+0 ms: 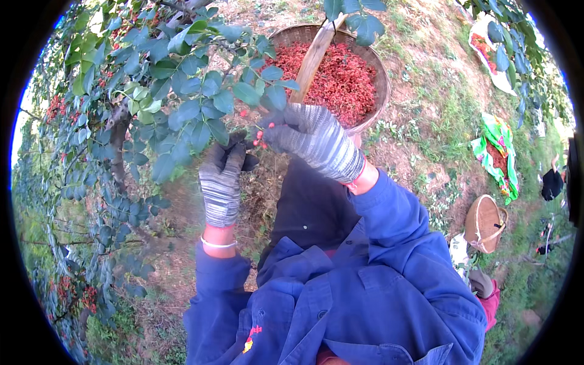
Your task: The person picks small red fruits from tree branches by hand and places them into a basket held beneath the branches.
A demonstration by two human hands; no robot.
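My left hand (223, 182), in a grey striped knit glove with dark fingertips, is raised among the leaves of a leafy branch (200, 105). Its fingers are bent, and whether they grip a twig is hidden. Facing it, my right hand (315, 139) in a matching glove pinches at a small cluster of red berries (260, 139), which look like Sichuan pepper. I cannot tell whether the cluster still hangs on its stem. Just beyond my right hand is a round wicker basket (385, 91) holding a heap of red berries (342, 82), with a wooden handle (315, 59) arching over it.
Branches with more berry clusters (89, 299) fill the left side. On the grassy ground to the right lie a white cloth (504, 84) and a green patterned cloth (490, 123), both with berries, and a tipped wicker basket (477, 223). Part of another person (552, 185) shows at the far right.
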